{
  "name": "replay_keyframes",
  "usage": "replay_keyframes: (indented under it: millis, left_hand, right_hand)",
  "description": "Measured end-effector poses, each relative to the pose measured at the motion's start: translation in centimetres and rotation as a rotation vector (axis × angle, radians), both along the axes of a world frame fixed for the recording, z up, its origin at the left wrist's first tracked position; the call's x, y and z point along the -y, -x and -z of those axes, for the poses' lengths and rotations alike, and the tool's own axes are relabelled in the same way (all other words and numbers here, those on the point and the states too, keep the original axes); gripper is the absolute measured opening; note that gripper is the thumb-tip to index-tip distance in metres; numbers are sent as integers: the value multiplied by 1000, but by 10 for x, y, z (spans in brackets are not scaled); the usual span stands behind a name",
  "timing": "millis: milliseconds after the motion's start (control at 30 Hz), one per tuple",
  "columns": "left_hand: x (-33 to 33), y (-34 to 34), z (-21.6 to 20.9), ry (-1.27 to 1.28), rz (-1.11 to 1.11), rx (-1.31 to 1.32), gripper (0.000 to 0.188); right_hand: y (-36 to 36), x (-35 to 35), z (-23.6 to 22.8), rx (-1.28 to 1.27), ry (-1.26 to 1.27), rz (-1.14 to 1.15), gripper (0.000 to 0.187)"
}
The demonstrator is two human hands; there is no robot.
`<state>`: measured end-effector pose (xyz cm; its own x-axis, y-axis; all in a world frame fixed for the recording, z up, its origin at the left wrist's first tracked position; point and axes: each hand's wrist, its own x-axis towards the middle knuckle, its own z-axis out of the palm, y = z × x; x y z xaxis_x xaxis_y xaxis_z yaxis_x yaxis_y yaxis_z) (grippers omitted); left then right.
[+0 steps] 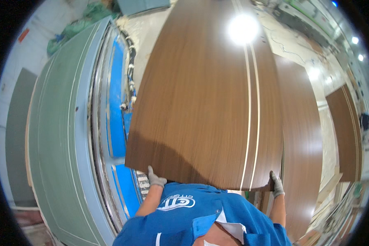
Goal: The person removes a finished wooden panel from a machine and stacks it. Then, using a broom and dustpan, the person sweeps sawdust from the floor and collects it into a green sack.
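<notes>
A long brown wood-grain door panel with two pale stripes along its right side stretches away in front of me. My left hand, in a light work glove, grips its near edge close to the left corner, thumb on the top face. At the right corner my right hand, gloved the same way, holds the near edge with its thumb up on the face. The fingers of both hands are hidden beneath the panel. A bright lamp reflection covers part of the far surface.
To my left stands a machine with a green top and a blue side; black cabling runs alongside. Another brown panel lies lower at right, and a striped one stands farther right. Scrap strips lie at lower right.
</notes>
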<state>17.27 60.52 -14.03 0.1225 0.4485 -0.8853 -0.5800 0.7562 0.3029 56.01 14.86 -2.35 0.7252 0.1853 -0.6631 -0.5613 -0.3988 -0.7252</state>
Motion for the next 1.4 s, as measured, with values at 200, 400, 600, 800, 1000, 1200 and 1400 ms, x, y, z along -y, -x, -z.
replay_keyframes:
  millis: [200, 400, 600, 800, 1000, 1200, 1400]
  left_hand:
    - [-77, -59, 0, 26, 99, 95, 66]
    - [-145, -131, -1, -43, 152, 12, 66]
    - [-209, -221, 26, -40, 330, 119, 68]
    - [-236, -282, 12, 13, 605, 23, 70]
    - [-274, -318, 41, -65, 849, -165, 74]
    - [-315, -414, 14, 42, 739, -39, 74]
    - [-413, -558, -5, 68, 806, -27, 71]
  right_hand:
    - [-4, -31, -12, 47, 11, 119, 39]
    - [-21, -87, -35, 67, -51, 187, 40]
    - [-64, -129, -49, 0, -22, 390, 34]
    - [-89, -131, -50, 84, -59, 493, 53]
    - [-68, -134, -41, 129, 89, 656, 64]
    - [-98, -166, -56, 127, 51, 679, 63]
    - [-162, -280, -52, 150, 102, 757, 61]
